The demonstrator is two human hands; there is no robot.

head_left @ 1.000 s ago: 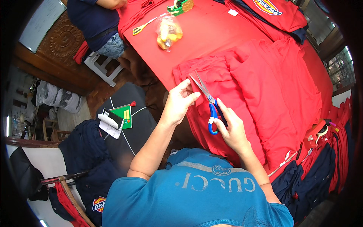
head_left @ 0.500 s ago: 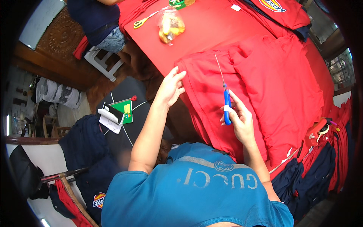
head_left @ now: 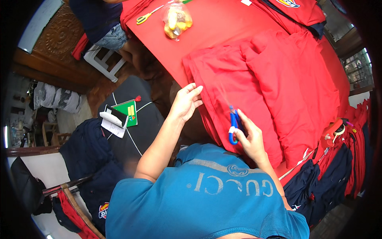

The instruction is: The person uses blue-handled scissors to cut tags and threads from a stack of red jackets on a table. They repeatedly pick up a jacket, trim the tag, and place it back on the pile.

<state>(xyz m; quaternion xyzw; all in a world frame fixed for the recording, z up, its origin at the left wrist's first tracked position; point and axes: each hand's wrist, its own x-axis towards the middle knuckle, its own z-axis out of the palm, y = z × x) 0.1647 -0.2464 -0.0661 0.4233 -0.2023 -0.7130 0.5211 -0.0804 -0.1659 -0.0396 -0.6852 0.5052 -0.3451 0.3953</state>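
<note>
Our left hand [head_left: 187, 102], half curled, is at the left edge of the red cloth [head_left: 274, 77], nearer that edge than our right hand [head_left: 251, 137]; whether it pinches anything we cannot tell. The cloth spreads rightward over the tabletop [head_left: 217, 30]. Above it, between our hands, the scissors [head_left: 232, 136] point away, slightly left, gripped by our right hand.
</note>
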